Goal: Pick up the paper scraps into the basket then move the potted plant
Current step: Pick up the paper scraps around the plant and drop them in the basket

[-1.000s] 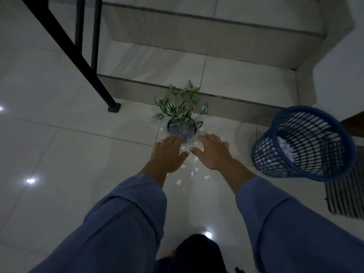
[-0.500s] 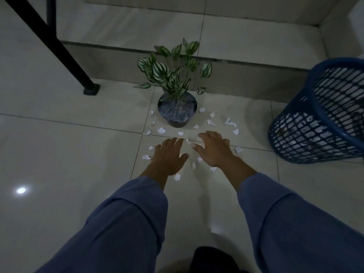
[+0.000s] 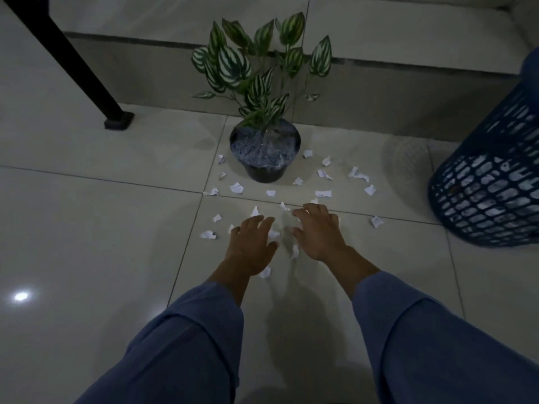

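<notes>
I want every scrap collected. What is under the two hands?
Scraps poke out around the left hand and right hand, one between them. Whatever lies on the floor beneath the palms is covered.

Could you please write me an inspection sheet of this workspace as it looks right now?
Surface: glossy pale tiled floor, dimly lit, with a light reflection at the left.
Job's things: potted plant upright before the step; white paper scraps scattered on the floor around and in front of the pot; blue mesh basket at the right, partly cut off by the frame, with pale contents showing through the mesh.
Clutter: nothing seen.
Grippers: left hand and right hand both open, palms down, fingers spread low over the nearest scraps; contact cannot be told.
Cables: nothing seen.
Surroundings: tiled step behind the plant; black metal post at the left.
</notes>
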